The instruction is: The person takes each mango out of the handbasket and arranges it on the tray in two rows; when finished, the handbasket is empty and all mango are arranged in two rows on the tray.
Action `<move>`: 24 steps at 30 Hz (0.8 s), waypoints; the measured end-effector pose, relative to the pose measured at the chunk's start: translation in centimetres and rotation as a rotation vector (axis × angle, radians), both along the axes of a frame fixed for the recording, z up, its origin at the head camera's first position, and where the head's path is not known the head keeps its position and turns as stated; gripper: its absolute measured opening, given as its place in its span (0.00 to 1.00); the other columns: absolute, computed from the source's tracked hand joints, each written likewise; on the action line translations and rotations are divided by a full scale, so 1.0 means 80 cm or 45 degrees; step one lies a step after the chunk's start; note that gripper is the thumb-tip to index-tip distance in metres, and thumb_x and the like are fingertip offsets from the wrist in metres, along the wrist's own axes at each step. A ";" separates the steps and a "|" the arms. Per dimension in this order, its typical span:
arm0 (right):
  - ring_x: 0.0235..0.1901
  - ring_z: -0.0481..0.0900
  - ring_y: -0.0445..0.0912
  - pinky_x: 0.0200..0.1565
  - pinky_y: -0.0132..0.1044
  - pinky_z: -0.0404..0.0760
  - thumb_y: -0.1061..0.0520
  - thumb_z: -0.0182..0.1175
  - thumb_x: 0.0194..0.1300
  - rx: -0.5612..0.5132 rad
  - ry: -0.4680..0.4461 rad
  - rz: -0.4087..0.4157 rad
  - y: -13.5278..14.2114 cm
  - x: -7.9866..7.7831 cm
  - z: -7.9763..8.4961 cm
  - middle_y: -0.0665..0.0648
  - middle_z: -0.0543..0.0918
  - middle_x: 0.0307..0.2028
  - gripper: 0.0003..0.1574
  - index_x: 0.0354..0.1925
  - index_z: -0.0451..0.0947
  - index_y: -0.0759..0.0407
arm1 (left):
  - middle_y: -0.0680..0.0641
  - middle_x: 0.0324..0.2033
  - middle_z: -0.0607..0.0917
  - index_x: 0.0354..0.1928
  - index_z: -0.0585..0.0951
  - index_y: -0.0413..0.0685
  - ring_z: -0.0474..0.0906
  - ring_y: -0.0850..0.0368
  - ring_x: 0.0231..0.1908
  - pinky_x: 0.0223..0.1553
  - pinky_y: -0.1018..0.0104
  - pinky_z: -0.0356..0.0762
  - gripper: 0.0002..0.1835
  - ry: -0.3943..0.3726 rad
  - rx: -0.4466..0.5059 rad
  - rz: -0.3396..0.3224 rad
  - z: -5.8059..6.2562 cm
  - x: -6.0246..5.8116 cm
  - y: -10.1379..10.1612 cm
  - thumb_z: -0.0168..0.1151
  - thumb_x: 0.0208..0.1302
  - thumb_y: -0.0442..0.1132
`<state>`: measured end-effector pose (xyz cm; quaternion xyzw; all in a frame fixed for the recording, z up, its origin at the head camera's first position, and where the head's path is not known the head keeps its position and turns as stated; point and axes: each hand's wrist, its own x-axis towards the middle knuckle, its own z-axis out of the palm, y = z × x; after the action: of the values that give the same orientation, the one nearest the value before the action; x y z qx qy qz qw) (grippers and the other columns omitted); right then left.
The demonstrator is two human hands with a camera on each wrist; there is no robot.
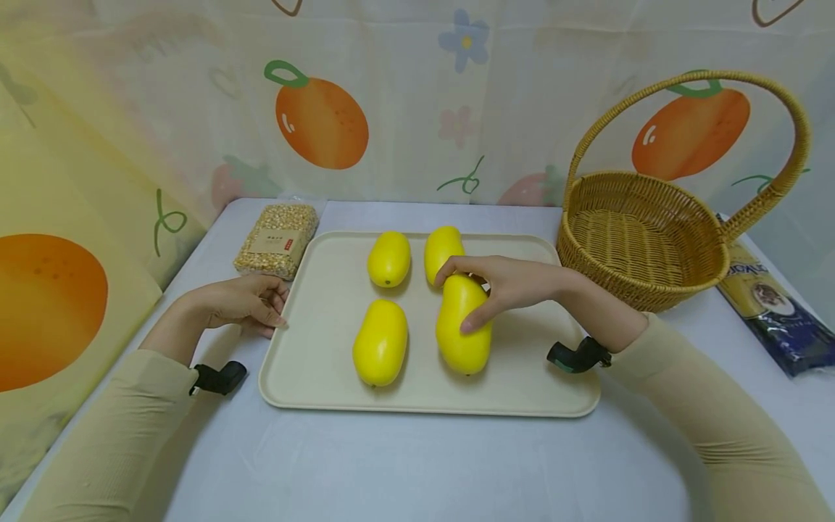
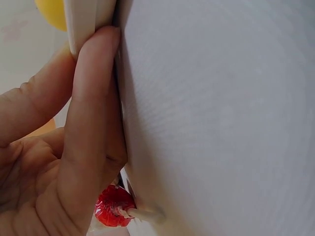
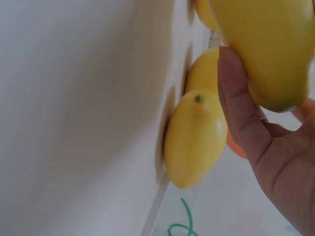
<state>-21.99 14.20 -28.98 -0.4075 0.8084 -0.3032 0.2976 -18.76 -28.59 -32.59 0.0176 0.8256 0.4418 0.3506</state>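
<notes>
My right hand [image 1: 512, 283] grips a smooth yellow mango [image 1: 462, 333], thumb on its near side and fingers over its far end. In the right wrist view this mango [image 3: 270, 54] is clear of the tray surface. Three others lie on the cream tray: one at the far left [image 1: 389, 259], one at the near left [image 1: 381, 343], and one at the far right [image 1: 443, 250], partly covered by my fingers. My left hand [image 1: 244, 304] pinches the left rim of the tray [image 1: 313, 395], its fingertips right at the edge in the left wrist view.
A bag of corn kernels [image 1: 277, 239] lies beyond my left hand. Near that hand is a red-wrapped lollipop [image 2: 114, 205] with a pale stick. A wicker basket [image 1: 642, 239] with a tall handle stands right of the tray, beside a blue-and-gold packet [image 1: 776, 308].
</notes>
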 end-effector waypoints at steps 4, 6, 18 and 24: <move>0.57 0.70 0.47 0.60 0.43 0.71 0.42 0.73 0.54 0.006 -0.001 0.000 -0.003 0.001 -0.006 0.51 0.73 0.61 0.41 0.63 0.67 0.44 | 0.50 0.34 0.73 0.52 0.64 0.32 0.78 0.62 0.32 0.37 0.72 0.86 0.24 -0.004 0.000 0.001 0.001 0.000 0.000 0.67 0.60 0.28; 0.58 0.70 0.48 0.60 0.44 0.70 0.42 0.73 0.54 0.016 -0.007 0.000 -0.005 0.001 -0.010 0.52 0.72 0.63 0.41 0.63 0.67 0.44 | 0.50 0.34 0.73 0.52 0.64 0.32 0.78 0.62 0.32 0.37 0.72 0.86 0.24 -0.007 -0.001 0.000 0.001 0.000 0.001 0.67 0.60 0.28; 0.60 0.68 0.48 0.62 0.45 0.68 0.41 0.72 0.54 0.072 -0.070 0.017 -0.018 0.004 -0.021 0.49 0.72 0.62 0.42 0.63 0.67 0.47 | 0.50 0.34 0.73 0.52 0.64 0.32 0.78 0.62 0.33 0.37 0.72 0.86 0.24 -0.011 -0.005 -0.009 0.002 0.001 0.001 0.66 0.60 0.29; 0.60 0.67 0.48 0.63 0.44 0.67 0.41 0.72 0.55 0.104 -0.120 0.018 -0.024 0.005 -0.028 0.49 0.72 0.61 0.41 0.63 0.67 0.46 | 0.50 0.35 0.74 0.53 0.64 0.31 0.78 0.62 0.32 0.38 0.72 0.86 0.25 -0.002 -0.003 -0.006 0.001 0.000 0.002 0.67 0.60 0.29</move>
<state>-21.61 12.30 -31.22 -0.3859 0.8024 -0.2866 0.3537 -18.74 -28.47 -32.51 0.0188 0.8258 0.4399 0.3525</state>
